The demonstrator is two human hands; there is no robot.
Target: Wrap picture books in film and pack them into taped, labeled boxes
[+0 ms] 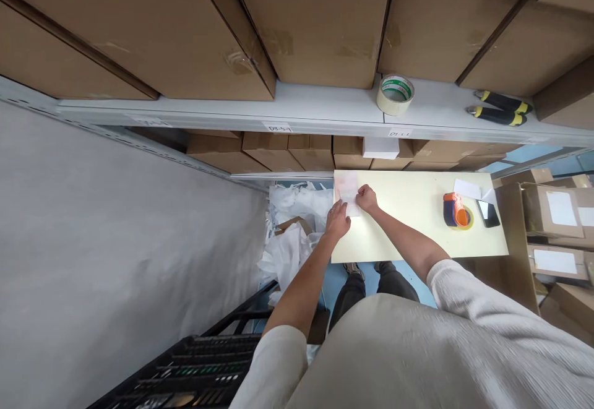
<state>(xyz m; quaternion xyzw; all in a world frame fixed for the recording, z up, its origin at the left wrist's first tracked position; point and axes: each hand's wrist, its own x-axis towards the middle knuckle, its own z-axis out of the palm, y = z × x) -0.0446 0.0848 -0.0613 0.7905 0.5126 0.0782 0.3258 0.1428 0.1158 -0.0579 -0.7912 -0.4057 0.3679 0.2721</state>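
Note:
A thin, pale pinkish-white sheet (347, 185), possibly a flat bag, lies at the left end of the cream tabletop (399, 236). At its lower left edge, my left hand (338, 219) grips it with bent fingers. My right hand (366, 198) is closed in a pinch at the sheet's right edge; the fingertips are partly hidden. Farther right on the same top sit an orange and dark-blue tape dispenser (449, 210), a yellow tape roll (469, 218), a phone (488, 213) and a white paper (466, 189).
Crumpled white wrapping (292, 251) is heaped left of the table by the grey wall (130, 236). Above the table's far edge runs a shelf (325, 103) with cartons, a tape roll (395, 94) and black-yellow pliers (499, 115). Labelled boxes (552, 211) stand right; a black crate (195, 365) is lower left.

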